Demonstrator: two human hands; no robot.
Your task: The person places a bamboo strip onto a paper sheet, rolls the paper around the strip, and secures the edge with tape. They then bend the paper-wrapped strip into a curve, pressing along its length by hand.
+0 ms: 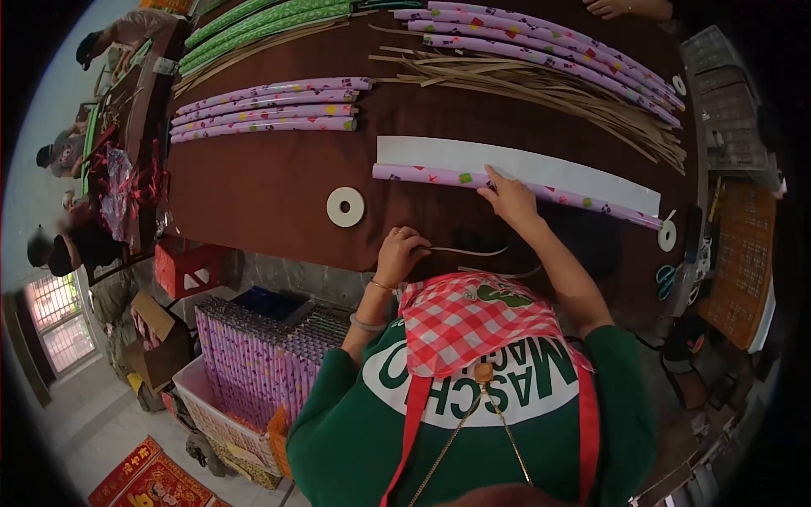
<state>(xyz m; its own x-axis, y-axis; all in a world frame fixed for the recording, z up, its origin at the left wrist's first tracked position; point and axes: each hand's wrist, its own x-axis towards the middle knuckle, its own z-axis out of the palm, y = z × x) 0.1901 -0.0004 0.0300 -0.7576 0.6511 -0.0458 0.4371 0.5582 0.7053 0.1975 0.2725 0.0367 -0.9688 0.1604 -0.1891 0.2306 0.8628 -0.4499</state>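
Note:
A sheet of wrapping paper lies on the brown table, its white side (541,173) facing up. Along its near edge runs a purple patterned paper roll (422,175). My right hand (511,198) grips the roll near its middle, with the index finger reaching over it onto the white. Closer to the table's near edge, my left hand (401,253) has its fingers curled around one end of a thin brown strip (469,251). The strip's other end points right. A roll of white tape (345,207) lies flat beyond my left hand.
Purple rolls (270,110) lie at the left, with more (549,46) at the far right. Brown strips (541,89) and green rolls (262,34) lie at the back. Scissors (666,281) and another tape roll (666,236) are at right. Below stands a bin (207,401) of purple rolls. Other people are nearby.

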